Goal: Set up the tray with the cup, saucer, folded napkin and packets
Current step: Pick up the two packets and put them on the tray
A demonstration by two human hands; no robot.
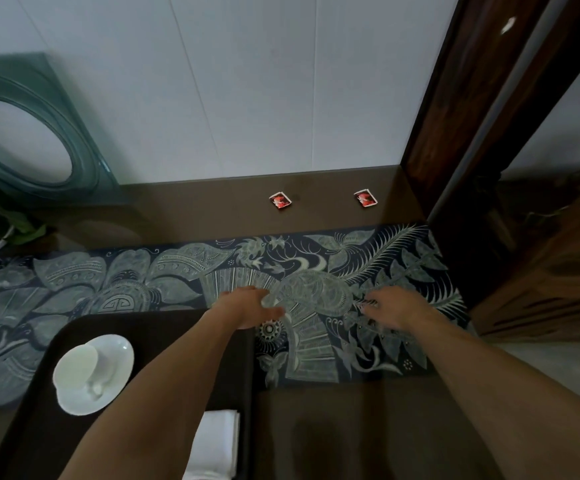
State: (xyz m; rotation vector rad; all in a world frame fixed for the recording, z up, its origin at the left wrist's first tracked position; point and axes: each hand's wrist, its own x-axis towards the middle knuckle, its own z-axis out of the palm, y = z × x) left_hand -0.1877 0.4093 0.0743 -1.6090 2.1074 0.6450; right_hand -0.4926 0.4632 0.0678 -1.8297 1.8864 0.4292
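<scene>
Now both hands are reaching forward over the runner (125,282), a dark cloth with pale leaf and flower patterns that is lying across the brown table (212,209). The left hand (247,308) is hovering just past the far right corner of the tray (39,427); its fingers are loosely spread and a little bent, and they are holding nothing that I can see. The right hand (390,308) is also staying over the runner, with the fingers relaxed and pointing to the left, and it is gripping nothing.

The two packets are lying on the bare table near the wall (247,81), well beyond the fingertips of both hands. The left packet (280,200) is sitting ahead of the left hand and slightly to the right. The right packet (365,198) is sitting ahead of the right hand and slightly to the left. Both are red and white, and they are apart from each other.

On the tray, the white cup (77,365) is standing on the saucer (115,379) at the left part, well apart from both hands. The napkin (217,441), white and folded, is lying at the near right part of the tray, partly hidden under the left forearm.

A glass plate (84,161) with a round hole is leaning on the wall at the left, and a plant (8,223) is standing beside it.
</scene>
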